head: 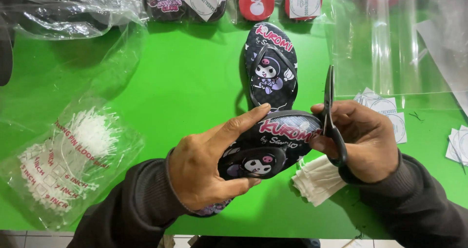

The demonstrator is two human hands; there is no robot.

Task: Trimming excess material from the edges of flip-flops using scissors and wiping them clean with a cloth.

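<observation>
My left hand (pixel 209 162) grips a black flip-flop (pixel 273 145) with a cartoon print, thumb on top and fingers underneath, held above the green table (pixel 195 77). My right hand (pixel 365 143) holds black scissors (pixel 331 116) with the blades pointing up, right at the flip-flop's toe end. A second matching flip-flop (pixel 270 67) lies flat on the table just beyond the hands.
A clear bag of white plastic loop pins (pixel 68 160) lies at the left. Bagged sandals (pixel 229 1) line the far edge. Clear plastic bags (pixel 390 38) and round paper tags (pixel 390 114) sit at the right. A stack of white tags (pixel 317 179) lies under the hands.
</observation>
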